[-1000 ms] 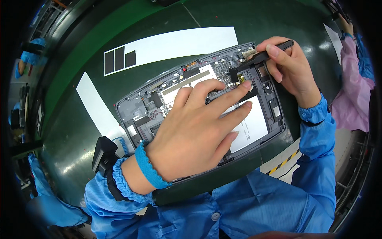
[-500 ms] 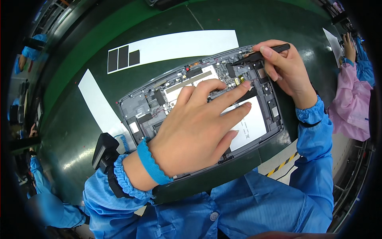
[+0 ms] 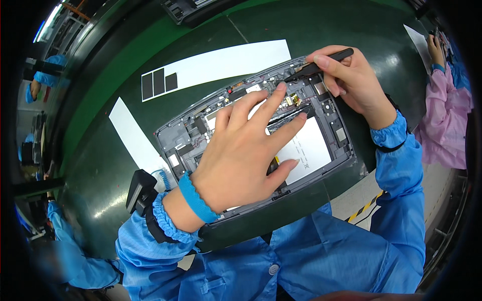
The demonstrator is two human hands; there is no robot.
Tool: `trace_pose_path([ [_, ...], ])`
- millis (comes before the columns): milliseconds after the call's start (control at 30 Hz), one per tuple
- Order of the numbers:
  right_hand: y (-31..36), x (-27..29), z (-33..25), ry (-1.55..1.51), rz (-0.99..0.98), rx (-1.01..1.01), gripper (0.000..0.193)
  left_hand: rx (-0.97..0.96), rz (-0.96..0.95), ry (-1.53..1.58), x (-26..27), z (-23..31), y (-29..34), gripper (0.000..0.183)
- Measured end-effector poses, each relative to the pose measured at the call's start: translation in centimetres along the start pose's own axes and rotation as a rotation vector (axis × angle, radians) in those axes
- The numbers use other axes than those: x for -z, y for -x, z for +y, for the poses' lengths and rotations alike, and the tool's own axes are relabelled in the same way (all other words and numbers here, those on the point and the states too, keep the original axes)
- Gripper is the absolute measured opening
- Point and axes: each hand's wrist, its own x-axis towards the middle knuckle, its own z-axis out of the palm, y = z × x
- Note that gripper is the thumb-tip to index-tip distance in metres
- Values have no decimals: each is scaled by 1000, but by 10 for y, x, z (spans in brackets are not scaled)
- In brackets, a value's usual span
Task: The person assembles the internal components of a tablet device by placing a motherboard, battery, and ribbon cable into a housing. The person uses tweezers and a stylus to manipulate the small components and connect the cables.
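Observation:
An opened grey electronic device, like a tablet or laptop base [image 3: 173, 131], lies tilted on the bench, its circuit boards and a white battery [image 3: 312, 145] exposed. Over its middle my left hand [image 3: 236, 155] is spread, fingers apart, hiding part of the boards. Its index fingertip touches down close to the tweezers' tips. Black tweezers [image 3: 329, 61] are pinched in my right hand [image 3: 359, 83] at the far right corner, their tips pointing left onto the board. Whether the tips grip anything is too small to tell.
Behind the device lies a white sheet [image 3: 231, 61] with black rectangular pieces [image 3: 159, 81] on its left end. Another white strip [image 3: 133, 128] lies at the left. A dark apparatus [image 3: 196, 11] stands at the far edge. A co-worker's pink sleeve [image 3: 444, 115] is at the right.
My left index finger has moved up and left, coming beside the tweezers' tips. My right hand keeps the tweezers at the same corner. The whole view has shifted a little.

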Motion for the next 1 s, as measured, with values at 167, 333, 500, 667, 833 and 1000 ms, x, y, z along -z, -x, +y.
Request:
trace_pose_path([
  [167,-4,-3,2,-1,8,-3,23,-13,-27,-66,0,-5,0,60],
  [333,0,-9,3,7,108,36,27,-11,-38,-68,0,-1,-2,64],
  [500,0,-5,-5,-29,112,23,30,9,-40,-88,7,8,-5,69],
  [667,0,5,0,-7,320,32,30,63,60,-12,8,5,5,64],
  [833,36,1,-15,40,314,-6,37,399,504,253,40,10,70,55],
  [1000,94,-46,6,406,219,55,50,793,525,1195,20,8,127,70],
])
